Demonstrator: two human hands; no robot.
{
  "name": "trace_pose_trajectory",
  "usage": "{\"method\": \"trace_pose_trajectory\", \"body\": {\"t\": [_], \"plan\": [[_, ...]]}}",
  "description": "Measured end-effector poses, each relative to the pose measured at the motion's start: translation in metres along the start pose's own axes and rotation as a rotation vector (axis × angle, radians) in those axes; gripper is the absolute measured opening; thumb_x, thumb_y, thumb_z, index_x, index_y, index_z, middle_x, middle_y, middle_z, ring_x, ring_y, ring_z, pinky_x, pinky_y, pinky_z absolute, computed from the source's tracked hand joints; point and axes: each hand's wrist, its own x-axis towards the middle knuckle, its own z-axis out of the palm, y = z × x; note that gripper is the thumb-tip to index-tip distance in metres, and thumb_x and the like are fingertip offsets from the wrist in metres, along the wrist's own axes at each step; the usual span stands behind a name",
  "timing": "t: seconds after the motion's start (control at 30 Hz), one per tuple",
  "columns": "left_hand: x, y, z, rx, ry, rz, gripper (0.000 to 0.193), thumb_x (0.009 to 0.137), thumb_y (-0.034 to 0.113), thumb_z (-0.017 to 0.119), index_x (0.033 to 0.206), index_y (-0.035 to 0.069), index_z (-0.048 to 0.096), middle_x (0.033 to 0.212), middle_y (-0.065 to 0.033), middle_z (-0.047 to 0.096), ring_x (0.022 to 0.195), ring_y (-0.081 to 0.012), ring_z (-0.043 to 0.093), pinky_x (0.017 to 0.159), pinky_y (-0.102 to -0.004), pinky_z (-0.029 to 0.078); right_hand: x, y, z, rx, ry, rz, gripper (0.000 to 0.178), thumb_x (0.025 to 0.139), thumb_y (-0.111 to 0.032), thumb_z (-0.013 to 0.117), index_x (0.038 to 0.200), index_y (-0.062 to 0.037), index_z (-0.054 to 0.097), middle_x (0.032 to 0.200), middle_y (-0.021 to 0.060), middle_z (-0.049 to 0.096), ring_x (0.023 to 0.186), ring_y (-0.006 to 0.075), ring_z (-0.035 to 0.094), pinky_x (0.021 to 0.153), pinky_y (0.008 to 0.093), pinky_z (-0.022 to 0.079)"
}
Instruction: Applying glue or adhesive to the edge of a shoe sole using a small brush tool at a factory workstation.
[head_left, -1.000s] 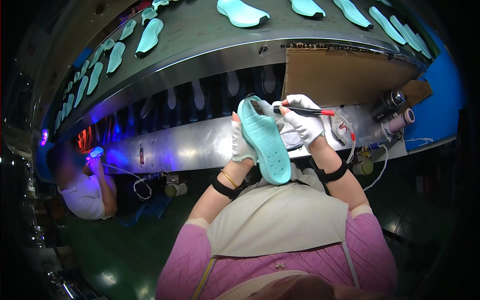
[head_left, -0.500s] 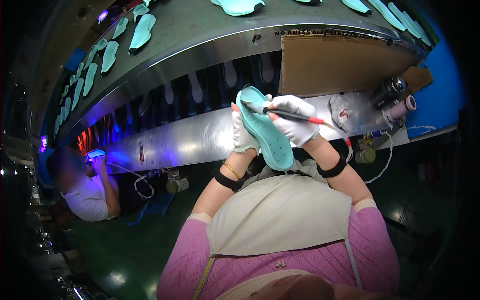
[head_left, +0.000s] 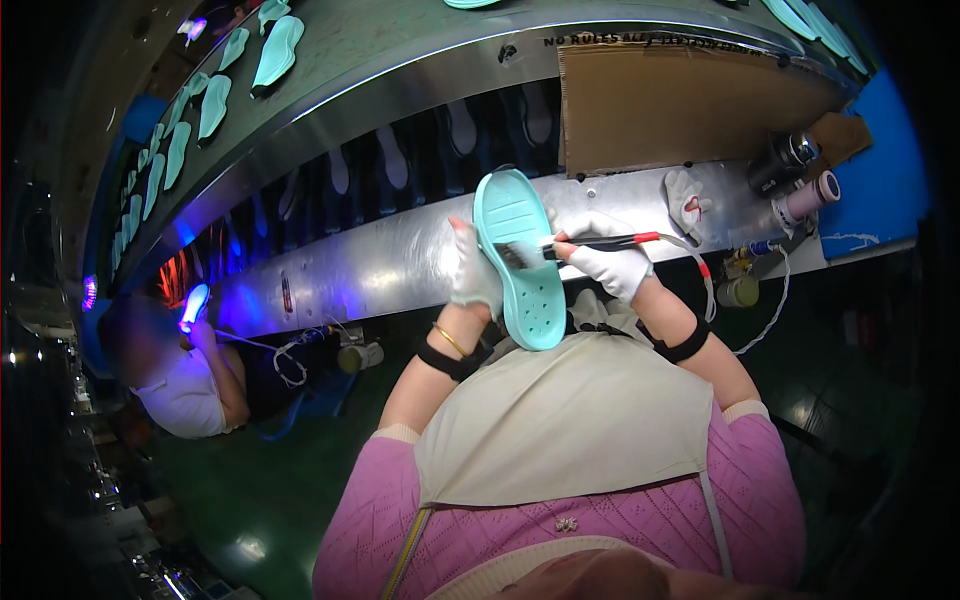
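Straighter than in the earlier frame, the turquoise sole (head_left: 515, 205) is lying against the left hand (head_left: 473, 272), whose fingers are curling round its edge. Nearly closed, the right hand (head_left: 610, 266) is pinching the brush (head_left: 595, 241), its bristles now touching mid-sole.

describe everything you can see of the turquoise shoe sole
The sole is pale turquoise, smooth, and looks like foam or rubber. It is long, with rounded ends, a narrower waist and a raised rim; shallow crosswise grooves mark its far part, small holes its near part. Its inner face is toward the camera. The left hand holds its left edge, and a brush's bristles appear to touch its middle.
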Motion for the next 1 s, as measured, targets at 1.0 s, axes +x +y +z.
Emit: {"method": "trace_pose_trajectory", "body": {"t": [1.0], "plan": [[0.028,0.009,-0.011,-0.209,-0.173,0.198,0.103,0.053,0.079,0.058,0.125,0.006,0.045,0.117,-0.0152,0.056,0.095,-0.0309,0.058,0.087,-0.0415,0.049,-0.008,-0.013,0.004,0.1,-0.083,0.077,0.014,0.078,0.0,0.068,0.089,-0.0036,0.06,0.092,0.006,0.065,0.086,0.0096,0.06,0.079,0.0249,0.048]]}}
